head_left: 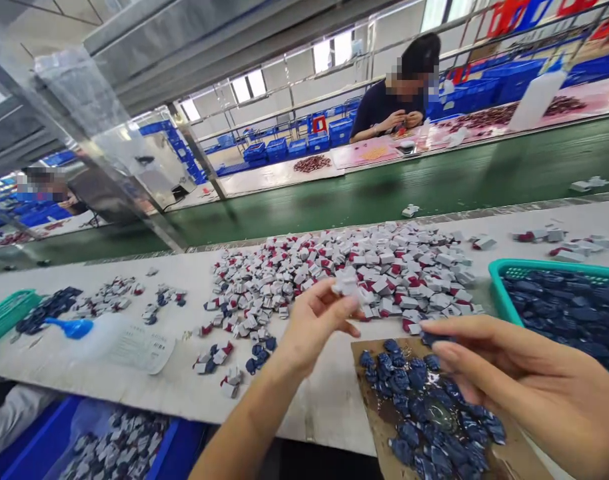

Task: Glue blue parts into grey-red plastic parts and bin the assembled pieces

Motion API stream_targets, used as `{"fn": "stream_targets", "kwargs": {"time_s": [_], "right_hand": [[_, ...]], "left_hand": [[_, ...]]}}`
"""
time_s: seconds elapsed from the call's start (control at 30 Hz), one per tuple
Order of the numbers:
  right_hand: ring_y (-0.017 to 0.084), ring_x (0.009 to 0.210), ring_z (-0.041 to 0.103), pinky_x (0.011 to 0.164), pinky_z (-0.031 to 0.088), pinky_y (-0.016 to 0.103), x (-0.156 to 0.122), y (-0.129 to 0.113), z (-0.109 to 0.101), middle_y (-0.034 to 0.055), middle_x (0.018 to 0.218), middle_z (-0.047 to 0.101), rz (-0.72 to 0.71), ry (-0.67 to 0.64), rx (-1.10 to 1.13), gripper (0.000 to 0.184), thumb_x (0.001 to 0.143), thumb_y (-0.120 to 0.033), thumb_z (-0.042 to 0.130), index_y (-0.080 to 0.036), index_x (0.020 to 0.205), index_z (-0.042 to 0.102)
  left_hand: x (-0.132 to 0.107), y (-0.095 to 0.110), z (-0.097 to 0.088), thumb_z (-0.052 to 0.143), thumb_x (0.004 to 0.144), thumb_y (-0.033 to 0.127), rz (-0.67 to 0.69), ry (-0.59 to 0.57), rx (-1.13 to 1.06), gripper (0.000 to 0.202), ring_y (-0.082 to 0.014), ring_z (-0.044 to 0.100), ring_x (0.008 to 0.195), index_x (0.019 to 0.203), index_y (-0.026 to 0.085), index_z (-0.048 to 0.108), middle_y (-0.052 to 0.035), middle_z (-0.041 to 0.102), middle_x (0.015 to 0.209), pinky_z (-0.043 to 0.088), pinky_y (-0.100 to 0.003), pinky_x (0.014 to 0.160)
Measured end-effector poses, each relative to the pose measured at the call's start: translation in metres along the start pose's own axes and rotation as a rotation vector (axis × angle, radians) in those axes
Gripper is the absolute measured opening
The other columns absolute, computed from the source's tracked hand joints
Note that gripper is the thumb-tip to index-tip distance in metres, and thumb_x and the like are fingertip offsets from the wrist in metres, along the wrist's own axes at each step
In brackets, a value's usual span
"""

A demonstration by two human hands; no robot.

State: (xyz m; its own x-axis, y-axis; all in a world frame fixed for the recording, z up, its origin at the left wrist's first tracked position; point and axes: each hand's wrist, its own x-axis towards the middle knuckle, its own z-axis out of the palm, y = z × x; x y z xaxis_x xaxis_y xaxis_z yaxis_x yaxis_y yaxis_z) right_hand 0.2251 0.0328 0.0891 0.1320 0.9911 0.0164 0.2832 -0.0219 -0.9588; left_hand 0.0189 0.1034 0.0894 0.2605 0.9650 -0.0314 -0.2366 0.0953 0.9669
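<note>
Near the middle, the thumb and fingers of my left hand (317,320) pinch a small whitish plastic piece (348,285), blurred by motion. Just beyond it spreads a big pile of white and dark red plastic pieces (329,260). At the right, my right hand (514,373) pinches a dark blue plastic piece (434,337) between thumb and fingertips; most of it is hidden. Below that hand lies a brown cardboard sheet (372,400) bearing many wet, shiny blue pieces (409,380). The two hands are apart.
A green basket (504,303) of dark blue pieces stands at right. A plastic bottle with a blue tip (124,340) lies at left, near small groups of assembled pieces (214,357). A blue crate (172,443) sits below the table edge. Across the green conveyor (304,207) a person (397,100) works.
</note>
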Motion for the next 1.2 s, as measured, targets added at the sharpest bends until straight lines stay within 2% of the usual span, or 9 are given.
{"fn": "stream_targets", "kwargs": {"time_s": [0.17,0.33,0.5,0.6,0.73,0.83,0.93,1.07,1.2], "right_hand": [[0.014,0.048,0.054,0.038,0.045,0.023,0.005,-0.007,0.017,0.0031,0.066,0.064,-0.224,-0.182,-0.041,0.044,0.092,-0.065,0.064,-0.031,0.117,0.077],[0.013,0.043,0.053,0.038,0.046,0.024,0.001,-0.013,0.012,0.0032,0.071,0.070,-0.389,-0.182,-0.153,0.031,0.095,-0.056,0.062,-0.034,0.109,0.080],[0.021,0.071,0.072,0.059,0.060,0.027,-0.005,-0.018,0.013,0.0040,0.083,0.075,-0.345,-0.207,-0.209,0.033,0.096,-0.055,0.060,-0.033,0.110,0.079],[0.019,0.069,0.070,0.053,0.056,0.024,-0.004,-0.015,0.013,0.0037,0.082,0.073,-0.249,-0.349,-0.206,0.039,0.098,-0.058,0.056,-0.030,0.115,0.076],[0.016,0.057,0.060,0.048,0.050,0.024,-0.001,-0.013,0.012,0.0004,0.071,0.065,-0.065,-0.545,-0.077,0.052,0.099,-0.064,0.054,-0.028,0.136,0.057],[0.013,0.049,0.049,0.043,0.041,0.022,-0.001,-0.012,0.014,-0.0043,0.061,0.055,-0.022,-0.599,0.046,0.048,0.100,-0.064,0.054,-0.028,0.132,0.048],[0.010,0.046,0.043,0.041,0.032,0.020,-0.002,-0.005,0.017,-0.0061,0.061,0.049,0.010,-0.593,0.120,0.041,0.100,-0.062,0.055,-0.026,0.118,0.048],[0.010,0.050,0.043,0.044,0.035,0.021,-0.001,0.009,0.016,-0.0046,0.066,0.053,0.083,-0.533,0.155,0.052,0.098,-0.068,0.054,-0.024,0.125,0.050],[0.014,0.063,0.056,0.053,0.048,0.024,0.008,0.003,0.025,0.0016,0.076,0.061,0.081,-0.118,0.226,0.058,0.089,-0.079,0.054,-0.024,0.105,0.060]], "left_hand": [[-0.037,-0.015,0.009,0.075,0.083,0.058,-0.010,-0.106,-0.069,0.050,-0.0098,0.048,0.056,0.108,0.019,0.056,0.0033,0.053,0.071,0.040,-0.018,0.044],[-0.045,-0.024,0.008,0.062,0.096,0.050,0.091,-0.199,-0.013,0.035,-0.0087,0.038,0.060,0.112,0.023,0.049,0.0032,0.049,0.080,0.034,-0.021,0.053],[-0.050,-0.025,0.009,0.051,0.099,0.027,0.151,-0.211,0.179,0.013,-0.0109,0.037,0.063,0.111,0.023,0.048,0.0038,0.045,0.079,0.031,-0.025,0.056],[-0.053,-0.025,0.008,0.050,0.097,0.022,0.219,-0.218,0.280,0.010,-0.0111,0.038,0.057,0.106,0.023,0.046,0.0056,0.044,0.071,0.029,-0.027,0.054],[-0.055,-0.031,0.008,0.053,0.099,0.032,0.289,-0.228,0.319,0.012,-0.0114,0.041,0.053,0.104,0.023,0.045,0.0056,0.047,0.068,0.029,-0.027,0.051],[-0.053,-0.036,0.009,0.051,0.102,0.042,0.343,-0.173,0.350,0.020,-0.0119,0.044,0.053,0.106,0.023,0.046,0.0050,0.048,0.068,0.032,-0.027,0.051],[-0.049,-0.038,0.009,0.049,0.103,0.046,0.360,-0.149,0.418,0.030,-0.0116,0.044,0.052,0.119,0.020,0.050,0.0030,0.055,0.072,0.034,-0.027,0.052],[-0.044,-0.040,0.007,0.051,0.100,0.054,0.241,-0.221,0.391,0.045,-0.0107,0.041,0.051,0.130,0.021,0.053,0.0002,0.062,0.079,0.034,-0.027,0.051],[-0.044,-0.045,0.005,0.056,0.094,0.066,0.095,-0.251,0.290,0.045,-0.0104,0.038,0.048,0.107,0.023,0.053,0.0061,0.047,0.061,0.028,-0.024,0.048]]}}
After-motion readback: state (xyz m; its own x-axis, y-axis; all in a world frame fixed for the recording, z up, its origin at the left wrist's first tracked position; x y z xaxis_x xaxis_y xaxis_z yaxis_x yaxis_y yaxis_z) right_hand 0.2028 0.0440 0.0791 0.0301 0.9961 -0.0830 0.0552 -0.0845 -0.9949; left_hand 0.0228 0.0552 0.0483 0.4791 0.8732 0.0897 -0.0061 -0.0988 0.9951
